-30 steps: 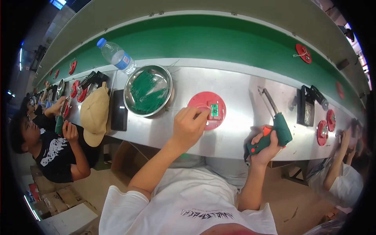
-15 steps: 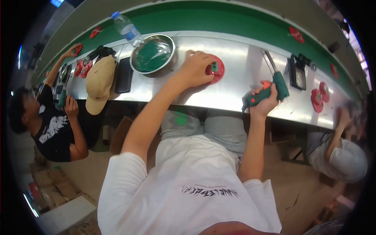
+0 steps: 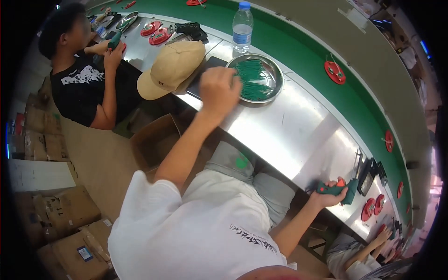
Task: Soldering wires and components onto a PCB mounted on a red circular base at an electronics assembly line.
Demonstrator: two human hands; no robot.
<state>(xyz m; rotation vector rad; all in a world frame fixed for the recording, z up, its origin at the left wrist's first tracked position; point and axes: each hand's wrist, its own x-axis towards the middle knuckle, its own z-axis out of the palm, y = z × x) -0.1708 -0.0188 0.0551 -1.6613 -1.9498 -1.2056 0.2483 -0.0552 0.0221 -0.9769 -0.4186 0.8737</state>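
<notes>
My left hand (image 3: 218, 93) hovers at the left rim of a round metal bowl (image 3: 278, 88), its bent fingers pointing toward it. Motion smears them, so whether anything is in them cannot be told. Inside the bowl lie many short green wires (image 3: 252, 77). A flat black case (image 3: 196, 88) lies partly under that hand. To the right, my right hand (image 3: 325, 198) grips a green soldering gun (image 3: 333, 189) with an orange trigger and red button, held over the front edge of the metal bench (image 3: 289, 140).
A clear water bottle (image 3: 242, 30) stands behind the bowl, a tan cap (image 3: 177, 65) left of it. Red discs (image 3: 335, 72) lie along the green belt (image 3: 298, 42); more red discs (image 3: 368, 210) sit on the bench at right. A co-worker (image 3: 84, 74) sits at left, another at right.
My left hand has left the red disc and moved left to the bowl. That disc is gone from the bench before me; a disc now lies on the belt beyond. The view has turned left.
</notes>
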